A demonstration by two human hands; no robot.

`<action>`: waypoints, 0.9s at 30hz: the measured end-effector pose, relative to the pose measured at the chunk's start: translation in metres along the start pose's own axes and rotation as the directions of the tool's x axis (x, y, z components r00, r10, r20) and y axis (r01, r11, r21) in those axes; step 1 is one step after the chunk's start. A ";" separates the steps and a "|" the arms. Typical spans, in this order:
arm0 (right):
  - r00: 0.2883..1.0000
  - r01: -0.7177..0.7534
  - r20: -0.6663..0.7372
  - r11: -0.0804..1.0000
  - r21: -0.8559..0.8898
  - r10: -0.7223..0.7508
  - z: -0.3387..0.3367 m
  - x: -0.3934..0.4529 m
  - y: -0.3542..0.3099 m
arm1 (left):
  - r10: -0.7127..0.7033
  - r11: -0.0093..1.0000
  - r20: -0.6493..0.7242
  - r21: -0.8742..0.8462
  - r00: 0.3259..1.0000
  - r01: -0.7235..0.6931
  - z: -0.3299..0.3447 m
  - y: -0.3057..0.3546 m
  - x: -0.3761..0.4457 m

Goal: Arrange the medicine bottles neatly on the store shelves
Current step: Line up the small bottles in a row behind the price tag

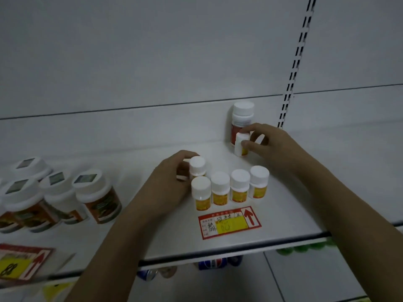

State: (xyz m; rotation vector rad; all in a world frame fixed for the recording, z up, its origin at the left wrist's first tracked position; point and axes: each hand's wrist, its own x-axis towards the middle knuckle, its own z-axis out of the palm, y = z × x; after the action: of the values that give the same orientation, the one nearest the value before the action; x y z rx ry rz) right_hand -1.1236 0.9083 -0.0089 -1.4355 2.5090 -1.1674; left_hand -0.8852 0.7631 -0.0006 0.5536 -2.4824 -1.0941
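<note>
Head view: my left hand (172, 182) held a small bottle (197, 166) behind the row (231, 188); my right hand (268, 144) pinched another bottle (241, 144) at two o'clock, probably going into the row next.

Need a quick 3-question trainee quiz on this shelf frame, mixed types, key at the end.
1. True or false: the right hand grips a small bottle in front of the tall bottle.
2. How many small yellow-label bottles stand in the front row behind the price tag?
3. The left hand touches: A) the price tag B) the small bottle behind the row's left end C) a large jar.

Key: 1 true; 2 four; 3 B.
</note>
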 end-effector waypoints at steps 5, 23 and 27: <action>1.000 0.025 0.009 0.995 0.094 -0.026 0.001 -0.001 -0.002 | -0.003 1.000 0.035 0.010 0.999 0.003 -0.005 -0.002 0.000; 0.935 -0.010 0.313 0.871 0.492 -0.166 0.003 -0.018 -0.033 | -0.156 0.944 -0.067 -0.302 0.986 0.129 0.002 0.004 -0.001; 0.900 -0.088 0.409 0.857 0.508 -0.150 0.005 -0.016 -0.033 | -0.161 0.942 -0.066 -0.308 0.985 0.134 0.004 0.001 0.001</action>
State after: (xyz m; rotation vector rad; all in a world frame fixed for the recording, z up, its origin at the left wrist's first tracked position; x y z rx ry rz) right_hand -1.0889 0.9073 0.0022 -1.3890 1.7030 -1.2258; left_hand -0.8885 0.7656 -0.0022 0.6863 -2.1672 -1.4413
